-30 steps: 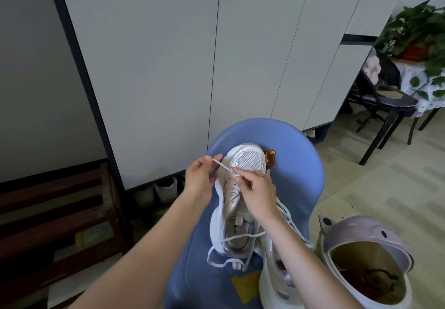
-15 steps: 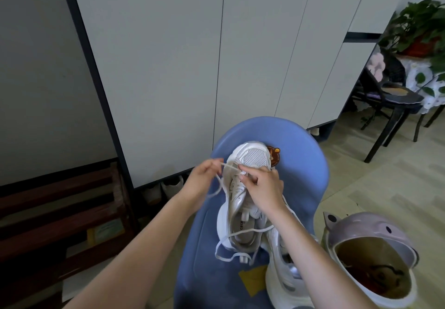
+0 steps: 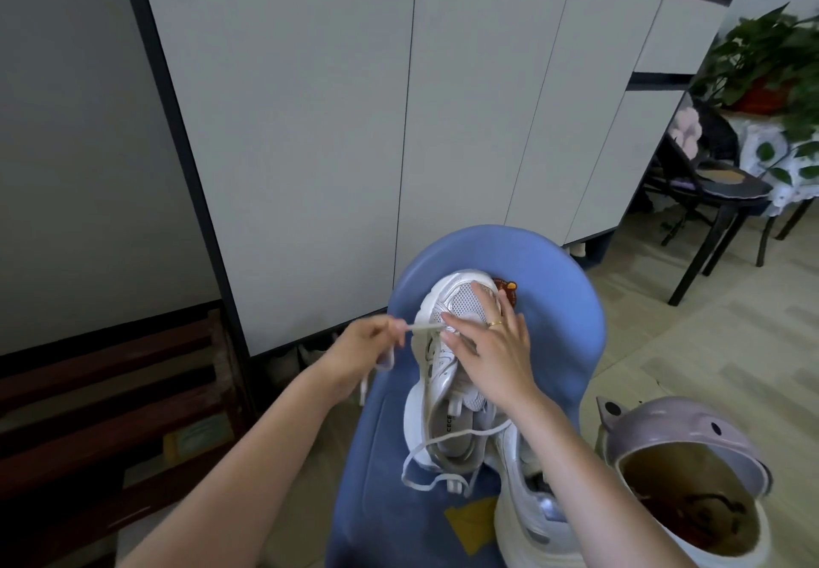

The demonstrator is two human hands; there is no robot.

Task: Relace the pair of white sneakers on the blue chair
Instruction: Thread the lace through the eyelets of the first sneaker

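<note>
On the blue chair (image 3: 571, 346), left hand (image 3: 372, 346) pinches flat lace (image 3: 423, 327); right hand (image 3: 492, 346) presses mesh sneaker (image 3: 461, 301) flat-fingered.

Both forearms are bare to the lower frame edge; no sleeves visible. The right hand (image 3: 492, 352) carries one thin gold band ring (image 3: 495, 324) on a finger. The left hand (image 3: 368, 348) bears no jewellery. Fingernails short, unpainted.
</note>
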